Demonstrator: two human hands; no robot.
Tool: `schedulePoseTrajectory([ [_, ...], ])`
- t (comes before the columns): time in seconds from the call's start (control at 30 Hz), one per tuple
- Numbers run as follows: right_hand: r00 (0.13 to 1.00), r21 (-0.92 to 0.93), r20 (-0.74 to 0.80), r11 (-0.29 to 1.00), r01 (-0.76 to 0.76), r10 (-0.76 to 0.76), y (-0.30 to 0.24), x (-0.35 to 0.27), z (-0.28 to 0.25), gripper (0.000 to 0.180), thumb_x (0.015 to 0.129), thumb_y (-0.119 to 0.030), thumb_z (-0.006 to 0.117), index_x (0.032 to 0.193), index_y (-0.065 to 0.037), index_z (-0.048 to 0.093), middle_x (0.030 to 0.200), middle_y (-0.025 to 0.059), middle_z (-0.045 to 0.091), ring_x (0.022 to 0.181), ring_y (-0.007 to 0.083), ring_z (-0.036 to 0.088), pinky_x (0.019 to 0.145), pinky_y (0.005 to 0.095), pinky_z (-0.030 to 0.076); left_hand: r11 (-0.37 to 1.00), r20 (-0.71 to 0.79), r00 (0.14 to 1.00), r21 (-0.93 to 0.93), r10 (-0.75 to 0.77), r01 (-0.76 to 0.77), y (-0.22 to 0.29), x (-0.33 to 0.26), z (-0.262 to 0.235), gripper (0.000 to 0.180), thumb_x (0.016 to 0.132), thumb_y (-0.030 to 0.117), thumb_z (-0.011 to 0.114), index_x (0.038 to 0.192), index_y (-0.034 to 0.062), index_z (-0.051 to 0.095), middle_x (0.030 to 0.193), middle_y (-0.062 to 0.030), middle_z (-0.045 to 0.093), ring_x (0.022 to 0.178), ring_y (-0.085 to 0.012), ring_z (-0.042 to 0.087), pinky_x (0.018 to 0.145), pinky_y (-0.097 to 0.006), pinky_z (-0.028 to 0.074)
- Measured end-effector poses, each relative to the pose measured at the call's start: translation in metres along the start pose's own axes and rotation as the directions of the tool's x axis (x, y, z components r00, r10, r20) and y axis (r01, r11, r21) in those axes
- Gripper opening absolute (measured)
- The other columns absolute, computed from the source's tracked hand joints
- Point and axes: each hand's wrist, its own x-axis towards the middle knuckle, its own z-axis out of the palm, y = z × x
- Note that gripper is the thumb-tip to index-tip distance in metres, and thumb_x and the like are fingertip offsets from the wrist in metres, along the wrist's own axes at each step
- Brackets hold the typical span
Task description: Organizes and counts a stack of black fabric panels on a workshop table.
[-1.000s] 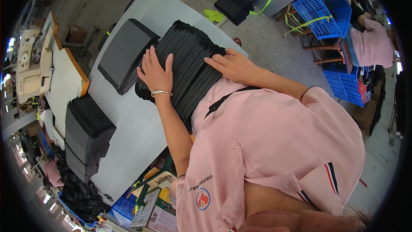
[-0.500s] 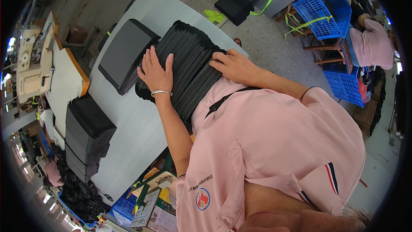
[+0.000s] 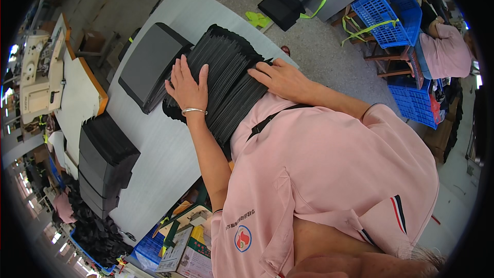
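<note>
A thick fanned stack of black flat sheets (image 3: 226, 80) lies on the grey table (image 3: 154, 149), its near end against my pink shirt. My left hand (image 3: 186, 88), with a thin bracelet at the wrist, lies flat on the stack's left side, fingers spread. My right hand (image 3: 280, 78) rests palm down on the stack's right edge. Neither hand grips anything; both press on top.
A second black stack (image 3: 149, 66) lies just left of the first. A taller black pile (image 3: 105, 162) stands at the table's left end. A sewing machine (image 3: 36, 72) sits further left. Blue crates (image 3: 393, 13) and a person in pink (image 3: 445, 54) are beyond on the right.
</note>
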Motion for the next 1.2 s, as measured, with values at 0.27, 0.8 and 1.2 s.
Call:
schedulePoseTrajectory([
  [0.27,0.997,-0.074,0.081,0.997,-0.015,0.021,-0.006,0.012,-0.001,0.065,0.082,-0.004,0.064,0.145,-0.009,0.050,0.099,0.0060,0.050,0.066,0.0174,0.059,0.075,0.0323,0.041,1.000,-0.013,1.000,0.015,0.000,0.001,-0.002,-0.003,0.003,0.073,0.099,0.061,0.051,0.155,0.0154,0.040,0.157,-0.0114,0.044,0.145,-0.0293,0.039,0.120,-0.057,0.018],
  [0.8,0.999,-0.099,-0.031,0.995,0.027,-0.031,-0.004,0.009,0.001,0.054,0.083,-0.006,0.061,0.137,-0.008,0.056,0.105,0.0059,0.054,0.067,0.0163,0.058,0.076,0.0322,0.043,0.984,0.030,0.983,-0.024,0.179,-0.178,0.000,-0.004,-0.019,0.121,0.061,0.082,0.073,0.158,0.0185,0.036,0.162,-0.0147,0.036,0.150,-0.0324,0.031,0.118,-0.063,0.018],
  [1.2,0.996,-0.078,0.054,0.994,0.078,-0.074,-0.006,0.013,-0.010,0.020,0.084,-0.011,0.062,0.104,-0.009,0.059,0.154,0.0106,0.048,0.073,0.0172,0.063,0.075,0.0343,0.045,0.987,0.066,0.986,-0.059,0.155,-0.151,0.003,-0.008,-0.018,0.123,0.060,0.080,0.076,0.158,0.0180,0.035,0.163,-0.0156,0.034,0.150,-0.0327,0.032,0.119,-0.062,0.015],
])
